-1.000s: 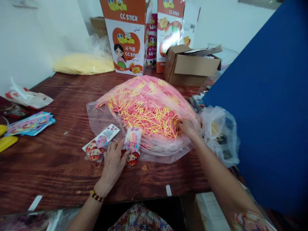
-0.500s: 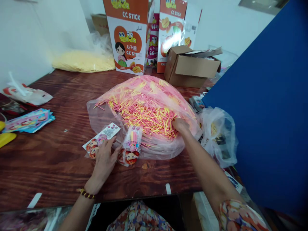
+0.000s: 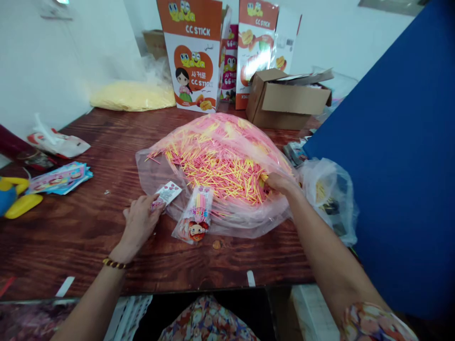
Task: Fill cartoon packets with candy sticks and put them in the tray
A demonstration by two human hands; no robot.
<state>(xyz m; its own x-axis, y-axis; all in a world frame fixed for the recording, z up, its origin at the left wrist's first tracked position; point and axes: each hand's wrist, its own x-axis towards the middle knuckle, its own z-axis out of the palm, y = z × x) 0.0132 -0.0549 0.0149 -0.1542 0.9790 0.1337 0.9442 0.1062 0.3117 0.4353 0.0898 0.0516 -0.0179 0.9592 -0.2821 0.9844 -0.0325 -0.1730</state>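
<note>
A big clear plastic bag (image 3: pixel 245 226) lies on its side, its mouth facing me, full of thin pink and yellow sticks (image 3: pixel 220 170). My right hand (image 3: pixel 279 182) reaches into the right side of the pile, fingers curled against the sticks and partly hidden; yellow sticks show at its fingertips. Left of the bag, my left hand (image 3: pixel 142 220) closes over the lower part of a white printed packet (image 3: pixel 169 192), covering much of it. Between my hands, at the bag's front edge, lies a clear printed pouch (image 3: pixel 195 215) with a few pink and yellow sticks inside.
Blue printed packets (image 3: pixel 60 179) and a yellow-handled tool (image 3: pixel 23 203) lie at left, near a tissue pack (image 3: pixel 59 143). Behind stand CC Stick cartons (image 3: pixel 194 57), an open cardboard box (image 3: pixel 287 102) and a yellow bag (image 3: pixel 131 96). A knotted plastic bag (image 3: pixel 330 194) adjoins a blue panel (image 3: pixel 394 156).
My left hand has shifted left and its fingers have drawn in over the white packet. My right hand stays at the sticks, slightly turned. The whole view has swung a little left.
</note>
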